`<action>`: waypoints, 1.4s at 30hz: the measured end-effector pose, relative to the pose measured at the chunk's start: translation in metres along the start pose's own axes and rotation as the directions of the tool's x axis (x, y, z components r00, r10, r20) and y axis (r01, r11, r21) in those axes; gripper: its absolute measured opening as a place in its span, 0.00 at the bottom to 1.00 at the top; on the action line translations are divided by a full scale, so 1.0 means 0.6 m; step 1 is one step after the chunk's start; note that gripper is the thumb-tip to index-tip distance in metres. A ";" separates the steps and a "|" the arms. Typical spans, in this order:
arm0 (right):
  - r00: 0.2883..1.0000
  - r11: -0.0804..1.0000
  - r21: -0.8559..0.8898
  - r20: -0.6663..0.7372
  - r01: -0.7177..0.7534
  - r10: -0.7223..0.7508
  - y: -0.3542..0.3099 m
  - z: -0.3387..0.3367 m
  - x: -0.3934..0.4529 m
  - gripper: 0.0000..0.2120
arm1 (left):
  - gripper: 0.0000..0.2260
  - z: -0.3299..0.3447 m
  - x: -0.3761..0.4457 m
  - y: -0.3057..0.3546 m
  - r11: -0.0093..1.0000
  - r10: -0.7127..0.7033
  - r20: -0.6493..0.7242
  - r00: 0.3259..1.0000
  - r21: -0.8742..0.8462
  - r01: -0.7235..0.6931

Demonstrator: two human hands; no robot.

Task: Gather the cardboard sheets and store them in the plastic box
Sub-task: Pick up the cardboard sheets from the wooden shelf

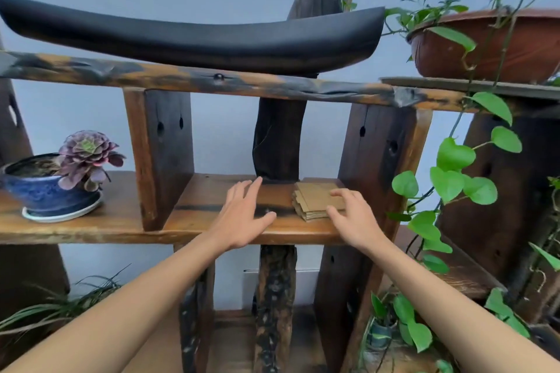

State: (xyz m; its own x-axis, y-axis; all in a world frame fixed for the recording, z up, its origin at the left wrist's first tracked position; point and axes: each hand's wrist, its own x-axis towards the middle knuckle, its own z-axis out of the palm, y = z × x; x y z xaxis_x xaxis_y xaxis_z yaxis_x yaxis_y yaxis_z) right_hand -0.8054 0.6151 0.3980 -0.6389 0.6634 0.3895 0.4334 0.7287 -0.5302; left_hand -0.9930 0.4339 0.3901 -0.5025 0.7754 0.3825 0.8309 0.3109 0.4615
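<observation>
A small stack of brown cardboard sheets (313,198) lies on the wooden shelf (194,221), in the middle bay between two dark uprights. My right hand (353,218) rests on the stack's near right corner, fingers spread over the top sheet. My left hand (244,215) hovers flat and open over the bare shelf just left of the stack, holding nothing. No plastic box shows in this view.
A blue pot with a purple succulent (57,182) stands on the shelf at the left. A dark post (277,136) rises behind the stack. A brown planter (491,45) sits upper right, its green vine (454,172) hanging beside the right upright.
</observation>
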 end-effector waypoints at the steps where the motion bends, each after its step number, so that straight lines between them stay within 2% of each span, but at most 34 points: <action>1: 0.999 0.999 0.004 -0.014 -0.041 0.041 0.009 -0.007 0.018 0.20 | 0.39 0.005 0.012 0.003 1.000 0.002 0.028 1.000 -0.012 -0.001; 4: 0.983 0.983 0.004 -0.011 -0.182 0.182 0.038 -0.019 0.064 0.25 | 0.42 0.020 0.040 0.014 0.998 -0.009 0.110 0.994 -0.062 0.016; 8: 0.935 0.939 0.026 0.104 -0.344 0.339 0.078 -0.026 0.113 0.31 | 0.47 0.051 0.077 0.036 0.996 -0.024 0.205 0.978 -0.084 0.042; 13: 0.888 0.930 -0.037 0.286 -0.366 0.361 0.104 -0.014 0.147 0.35 | 0.55 0.091 0.117 0.056 0.994 -0.099 0.287 0.953 -0.007 0.106; 16: 0.890 0.938 -0.056 0.301 -0.343 0.343 0.109 -0.001 0.153 0.35 | 0.58 0.110 0.131 0.055 0.984 -0.167 0.351 0.921 0.006 0.176; 19: 0.897 0.941 -0.001 0.303 -0.337 0.322 0.116 0.008 0.155 0.36 | 0.59 0.127 0.137 0.051 0.965 -0.216 0.414 0.884 -0.046 0.257; 25: 0.893 0.916 0.125 0.307 -0.382 0.330 0.118 0.013 0.165 0.34 | 0.57 0.120 0.143 0.042 0.943 -0.236 0.342 0.909 -0.143 0.299; 29: 0.869 0.870 0.214 0.340 -0.444 0.360 0.117 0.015 0.172 0.38 | 0.54 0.109 0.143 0.038 0.961 -0.192 0.304 0.933 -0.134 0.242; 34: 0.834 0.810 0.300 0.412 -0.504 0.367 0.116 0.020 0.172 0.42 | 0.53 0.094 0.137 0.035 0.978 -0.124 0.331 0.936 -0.117 0.172; 39: 0.794 0.702 0.432 0.514 -0.566 0.324 0.113 0.025 0.173 0.45 | 0.59 0.077 0.135 0.025 0.990 -0.112 0.327 0.938 -0.041 0.132; 42: 0.791 0.660 0.486 0.537 -0.573 0.292 0.113 0.032 0.170 0.45 | 0.58 0.077 0.130 0.018 0.987 -0.091 0.278 0.956 -0.102 0.124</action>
State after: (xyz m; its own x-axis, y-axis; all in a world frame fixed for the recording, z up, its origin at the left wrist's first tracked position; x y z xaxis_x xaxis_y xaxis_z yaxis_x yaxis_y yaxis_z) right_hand -0.8538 0.7288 0.3873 -0.7204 0.6465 -0.2513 0.3435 0.0178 -0.9390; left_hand -1.0121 0.5232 0.3880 -0.4898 0.8659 0.1012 0.7336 0.3466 0.5846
